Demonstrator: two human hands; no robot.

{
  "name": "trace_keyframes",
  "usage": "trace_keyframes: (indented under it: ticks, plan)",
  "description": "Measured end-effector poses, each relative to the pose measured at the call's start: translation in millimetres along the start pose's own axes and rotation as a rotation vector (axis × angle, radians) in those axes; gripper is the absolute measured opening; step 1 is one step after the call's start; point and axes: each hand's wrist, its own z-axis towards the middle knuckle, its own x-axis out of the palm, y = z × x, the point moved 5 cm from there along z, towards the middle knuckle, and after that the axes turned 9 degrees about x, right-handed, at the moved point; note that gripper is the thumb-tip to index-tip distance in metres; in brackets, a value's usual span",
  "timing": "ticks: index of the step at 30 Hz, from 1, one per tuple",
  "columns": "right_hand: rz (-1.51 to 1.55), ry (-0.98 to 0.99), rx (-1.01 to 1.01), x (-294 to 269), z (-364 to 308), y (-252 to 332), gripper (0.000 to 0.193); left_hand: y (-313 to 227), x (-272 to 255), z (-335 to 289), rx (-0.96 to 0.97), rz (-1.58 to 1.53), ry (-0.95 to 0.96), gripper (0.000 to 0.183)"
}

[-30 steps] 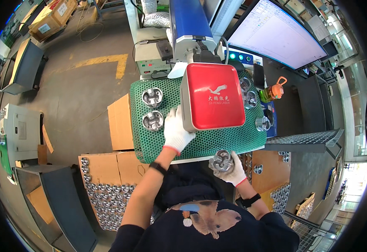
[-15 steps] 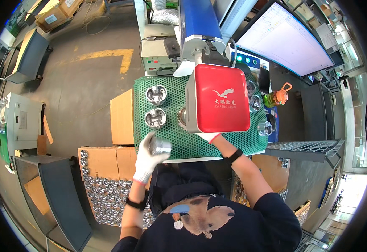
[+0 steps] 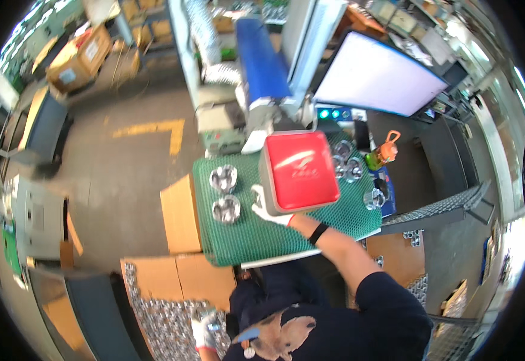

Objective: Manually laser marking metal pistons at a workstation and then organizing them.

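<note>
While the gloved left hand [image 3: 203, 332] is low among the packed metal parts [image 3: 163, 319] on the cardboard [image 3: 205, 278], the gloved right hand [image 3: 266, 212] is raised to the lower left corner of the red-topped box [image 3: 303, 171]. Sound handling at the left, it is judged, calls for each part to be lowered squarely beside its neighbours, with the fingers freed upward so that no skirt or rim is knocked. At the right, the wrist is best kept low and the knuckles clear of the box wall, any part being guided by its outer side.

Grip, left: blurred; the fingers lie against shiny metal, but whether they hold a part or merely rest by it cannot be made out. Grip, right: thumb and fingers are bent and spread in a C beside the box; whether anything lies between them is hidden by the box.

On the green mesh mat [image 3: 262, 243] covering the surface [image 3: 286, 260], 2 cup-shaped parts, an upper part [image 3: 223, 178] and a lower part [image 3: 226, 209], stand left of the right hand, apart from it. Further parts stand right of the box, including 1 near the mat's right edge [image 3: 374, 198].
</note>
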Motion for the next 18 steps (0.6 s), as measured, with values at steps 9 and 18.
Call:
trace_keyframes:
  ticks: [9, 18]
  plan:
    - [-0.526, -0.034, 0.301, -11.1, -36.7, 69.9, 0.055, -4.7, 46.9, 47.0, 0.077, 0.282, 0.265, 0.076]
    - [-0.48, -0.249, 0.139, 8.3, -179.1, 66.1, 0.046, -9.5, 104.2, 46.6, -0.046, 0.35, 0.494, 0.073]
